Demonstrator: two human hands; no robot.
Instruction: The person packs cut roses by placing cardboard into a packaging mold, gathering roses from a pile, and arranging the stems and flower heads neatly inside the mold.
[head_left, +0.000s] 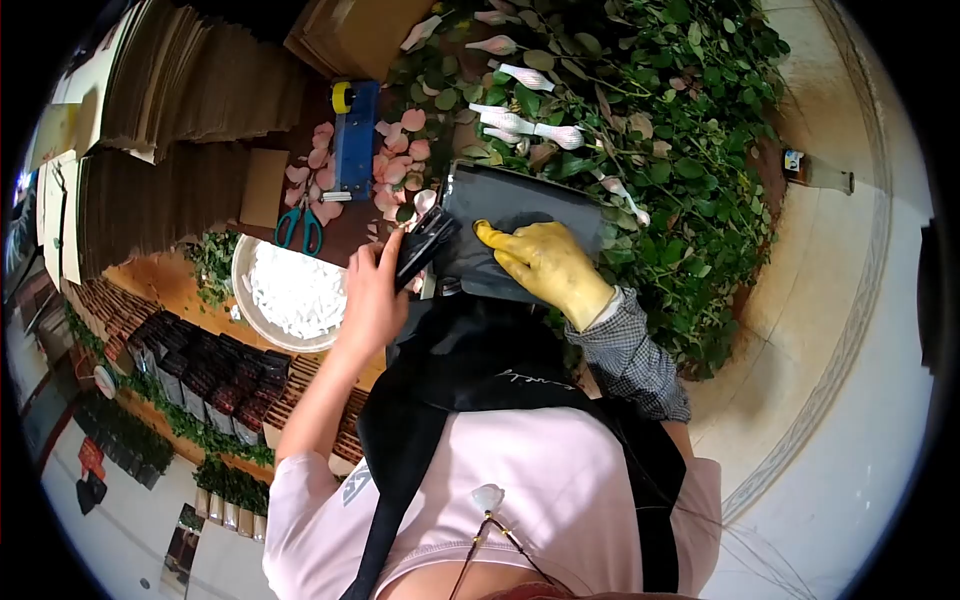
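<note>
My bare left hand [376,296] is closed around what looks like a black stapler [427,246], tilted at the left edge of a dark grey sheet [520,192]. My right hand [548,262] wears a yellow glove and rests on that sheet. Its index finger and thumb stretch out to the left with a gap between them; the other fingers are partly hidden. Just beyond the sheet lie rose buds in white net sleeves [508,122] among leafy stems [690,190]. Pink petals [402,160] are scattered to the left of them.
A blue tape dispenser [354,150] and teal-handled scissors [299,230] lie on the left. A round basin [240,282] holds many small white pieces. Cardboard stacks [190,95] rise at far left. Wrapped flower bundles [215,370] stand on the floor. A bottle [820,172] lies at right.
</note>
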